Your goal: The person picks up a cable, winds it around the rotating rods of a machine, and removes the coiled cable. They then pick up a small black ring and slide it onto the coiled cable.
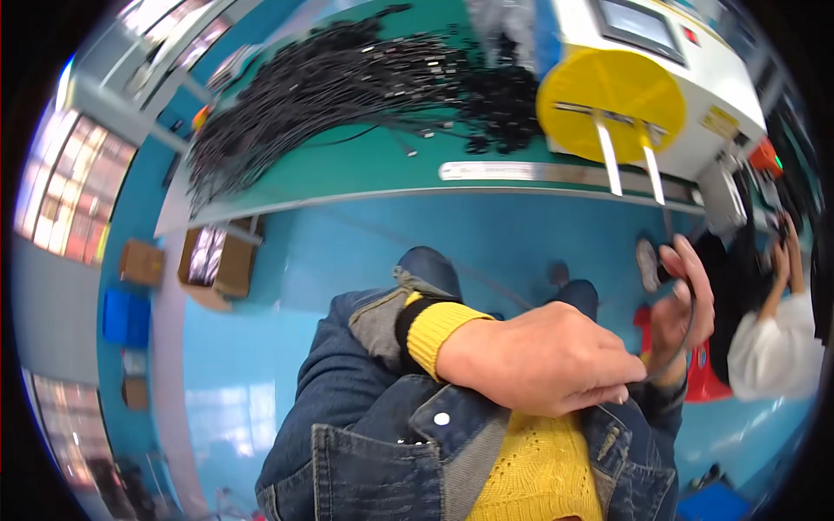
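My left hand (552, 356) reaches across my lap from a yellow knitted cuff. Its fingertips are pinched on a thin dark cable (690, 326). From there the cable curves up along the palm of my right hand (684, 304), whose fingers and thumb are bent around it. Above the right hand, the cable rises toward a yellow disc (608, 78) with two pale metal prongs, on the front of a white machine (721, 74) with a small screen. Where the cable's upper end goes is hard to make out.
A big heap of black cables (330, 95) lies on the green table (365, 169), with a whitish strip (486, 171) near its front edge. An open carton (230, 269) and a blue bin (127, 316) stand at left. A co-worker in a white top (773, 347) is at right, near a red stool (708, 378).
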A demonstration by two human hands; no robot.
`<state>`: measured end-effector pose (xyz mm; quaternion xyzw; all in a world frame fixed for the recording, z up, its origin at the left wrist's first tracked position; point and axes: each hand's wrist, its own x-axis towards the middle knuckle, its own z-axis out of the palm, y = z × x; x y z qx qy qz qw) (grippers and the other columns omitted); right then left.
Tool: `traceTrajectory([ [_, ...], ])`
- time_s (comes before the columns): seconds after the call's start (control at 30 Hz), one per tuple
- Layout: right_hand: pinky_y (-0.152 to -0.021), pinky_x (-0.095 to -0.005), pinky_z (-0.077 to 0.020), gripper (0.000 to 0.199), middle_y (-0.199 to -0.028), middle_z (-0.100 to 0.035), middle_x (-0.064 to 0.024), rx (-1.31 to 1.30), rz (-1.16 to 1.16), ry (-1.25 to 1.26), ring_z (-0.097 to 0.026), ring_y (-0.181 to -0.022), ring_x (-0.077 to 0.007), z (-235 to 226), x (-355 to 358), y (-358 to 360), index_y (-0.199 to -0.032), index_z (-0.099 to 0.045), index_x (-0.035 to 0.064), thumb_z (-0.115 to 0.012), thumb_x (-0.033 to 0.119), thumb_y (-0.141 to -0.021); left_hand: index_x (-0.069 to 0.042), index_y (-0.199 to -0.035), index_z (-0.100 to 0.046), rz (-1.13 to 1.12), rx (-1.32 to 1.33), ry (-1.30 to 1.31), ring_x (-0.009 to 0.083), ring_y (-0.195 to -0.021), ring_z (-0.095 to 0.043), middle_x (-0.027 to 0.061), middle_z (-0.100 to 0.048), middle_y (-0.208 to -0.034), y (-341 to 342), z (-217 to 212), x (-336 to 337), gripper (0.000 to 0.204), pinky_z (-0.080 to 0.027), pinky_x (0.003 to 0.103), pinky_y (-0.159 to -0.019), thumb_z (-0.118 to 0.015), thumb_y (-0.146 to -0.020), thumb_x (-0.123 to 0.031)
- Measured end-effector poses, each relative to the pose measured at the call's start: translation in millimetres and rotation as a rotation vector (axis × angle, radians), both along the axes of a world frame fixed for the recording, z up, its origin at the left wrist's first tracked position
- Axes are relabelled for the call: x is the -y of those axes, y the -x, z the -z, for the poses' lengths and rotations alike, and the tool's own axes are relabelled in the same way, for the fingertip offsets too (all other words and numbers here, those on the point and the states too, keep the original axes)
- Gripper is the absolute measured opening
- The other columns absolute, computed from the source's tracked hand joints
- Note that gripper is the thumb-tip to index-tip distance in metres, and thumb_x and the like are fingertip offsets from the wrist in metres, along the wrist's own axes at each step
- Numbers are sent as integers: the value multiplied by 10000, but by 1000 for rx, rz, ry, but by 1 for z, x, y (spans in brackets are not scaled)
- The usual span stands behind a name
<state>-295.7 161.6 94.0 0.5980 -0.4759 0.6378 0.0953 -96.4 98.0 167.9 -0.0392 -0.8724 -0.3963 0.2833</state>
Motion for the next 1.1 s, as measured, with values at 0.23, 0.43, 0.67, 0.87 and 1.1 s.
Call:
traceTrajectory([
  [0.23, -666, -294, -496, 164, -897, -620, -146, -237, 437, -168, -627, -751, -257, -10, 40, 33, -960, -603, -1, -563, -24, -803, -28, -935, -611, -506, -127, 233, 211, -566, -561, 104, -577, -678, 39, 14, 59, 161, -441, 286, -517, -577, -780, -1],
  [0.43, -635, -318, -495, 171, -874, -620, -158, -219, 468, -107, -615, -750, -297, -2, 75, 48, -954, -607, 10, -573, -6, -788, -11, -955, -618, -598, -156, -81, 79, -530, -471, 51, -560, -622, 72, 29, 104, 146, -398, 226, -501, -590, -813, -29],
  [0.67, -595, -363, -481, 116, -786, -608, -146, -207, 507, -226, -590, -694, -318, 10, 110, 53, -872, -604, 17, -572, 110, -811, -9, -937, -635, -619, -172, -112, 54, -531, -431, 11, -523, -596, 80, 51, 134, 131, -375, 208, -495, -598, -818, -50],
  [0.87, -555, -385, -465, 166, -705, -586, -150, -194, 571, -329, -575, -640, -334, 15, 133, 62, -756, -569, 28, -574, 183, -814, -8, -933, -640, -637, -145, -106, 52, -539, -430, 7, -528, -599, 89, 51, 140, 131, -377, 202, -505, -598, -817, -50],
  [1.1, -539, -400, -458, 166, -656, -585, -157, -54, 555, -309, -574, -610, -351, 26, 135, 67, -733, -584, 27, -599, 184, -787, -5, -954, -643, -610, -194, -131, 50, -563, -456, 18, -559, -625, 90, 61, 149, 152, -400, 197, -539, -600, -817, -53],
])
